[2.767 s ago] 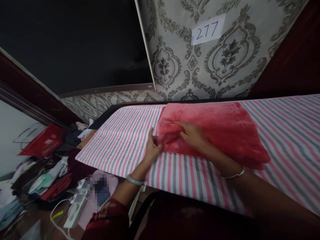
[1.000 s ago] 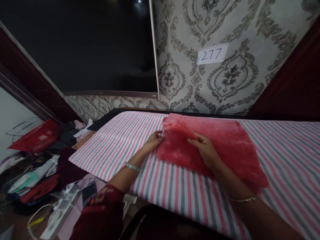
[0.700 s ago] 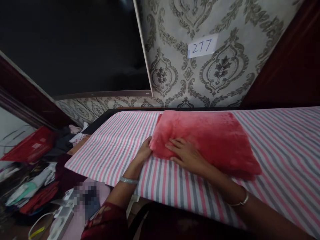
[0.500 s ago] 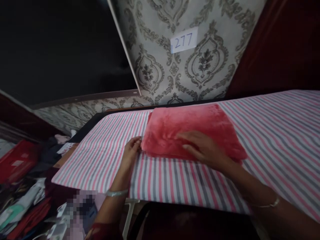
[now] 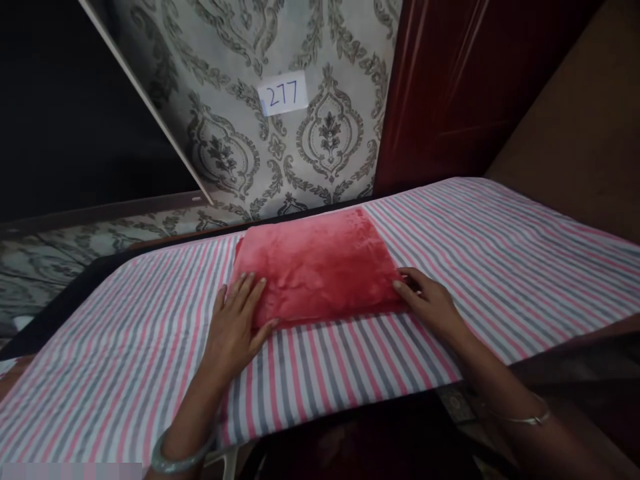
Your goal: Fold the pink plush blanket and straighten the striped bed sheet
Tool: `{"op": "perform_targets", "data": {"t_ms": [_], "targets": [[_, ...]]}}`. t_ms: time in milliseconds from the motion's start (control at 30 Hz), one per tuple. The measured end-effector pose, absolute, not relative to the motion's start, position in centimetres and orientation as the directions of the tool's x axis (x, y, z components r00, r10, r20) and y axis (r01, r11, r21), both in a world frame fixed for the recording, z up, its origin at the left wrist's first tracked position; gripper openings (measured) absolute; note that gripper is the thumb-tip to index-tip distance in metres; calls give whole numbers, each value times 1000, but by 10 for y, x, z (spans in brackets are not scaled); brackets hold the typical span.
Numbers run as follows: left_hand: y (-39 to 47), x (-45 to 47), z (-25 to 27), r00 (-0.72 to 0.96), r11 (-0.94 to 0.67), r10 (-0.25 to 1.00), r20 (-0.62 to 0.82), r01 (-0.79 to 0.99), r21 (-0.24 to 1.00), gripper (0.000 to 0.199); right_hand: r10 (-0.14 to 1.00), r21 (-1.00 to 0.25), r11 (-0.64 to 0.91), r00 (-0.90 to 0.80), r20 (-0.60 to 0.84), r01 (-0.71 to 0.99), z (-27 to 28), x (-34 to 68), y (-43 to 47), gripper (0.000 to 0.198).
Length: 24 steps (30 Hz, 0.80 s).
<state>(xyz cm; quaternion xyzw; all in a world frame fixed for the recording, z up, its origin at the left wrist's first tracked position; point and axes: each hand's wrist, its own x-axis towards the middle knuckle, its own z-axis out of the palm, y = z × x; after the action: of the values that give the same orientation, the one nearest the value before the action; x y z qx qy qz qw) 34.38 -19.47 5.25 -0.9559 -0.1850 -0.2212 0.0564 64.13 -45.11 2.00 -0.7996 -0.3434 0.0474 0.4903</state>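
Note:
A red plush blanket, folded into a flat rectangle, lies on a striped cloth of pink, grey and white. My left hand rests on the blanket's left front corner, palm down, with its fingers spread. At the opposite side, my right hand has thumb and fingers closed about the right front edge of the blanket. Its lower fingers are partly hidden behind the thumb. The top layer looks mostly smooth, with faint creases near the front.
Behind the striped cloth stands a patterned wall with a white paper label reading 277. A large dark screen is at the left. A dark red panel rises at the back right, beside a brown surface.
My right hand has gone from the blanket's top to its right edge. My left hand has moved from the left edge onto the corner and spread flat. The view has turned right.

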Motion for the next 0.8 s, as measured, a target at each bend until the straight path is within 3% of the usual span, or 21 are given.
{"op": "perform_targets", "data": {"t_ms": [200, 300, 367, 467, 567, 667, 800], "targets": [[-184, 336, 21, 861, -940, 269, 431, 333, -78, 80, 563, -858, -211, 776, 285, 468, 10, 648, -446, 29], [-180, 332, 15, 859, -951, 233, 456, 299, -79, 83, 571, -908, -161, 787, 234, 387, -3, 650, -451, 32], [-177, 329, 16, 864, -956, 202, 461, 276, -98, 87, 545, -887, -139, 782, 303, 441, -6, 647, -455, 42], [-176, 326, 20, 855, -950, 180, 487, 279, -140, 91, 571, -629, -144, 583, 577, 764, -3, 634, -462, 53], [-180, 324, 22, 840, -923, 191, 508, 330, -198, 94, 741, -309, -127, 297, 602, 943, -2, 623, -462, 64], [-185, 324, 22, 835, -887, 193, 515, 373, -272, 94, 785, -212, -147, 244, 569, 966, -8, 621, -454, 73], [-183, 323, 26, 820, -861, 120, 559, 366, -353, 82, 705, -161, -143, 215, 676, 976, -9, 632, -444, 70]]}}
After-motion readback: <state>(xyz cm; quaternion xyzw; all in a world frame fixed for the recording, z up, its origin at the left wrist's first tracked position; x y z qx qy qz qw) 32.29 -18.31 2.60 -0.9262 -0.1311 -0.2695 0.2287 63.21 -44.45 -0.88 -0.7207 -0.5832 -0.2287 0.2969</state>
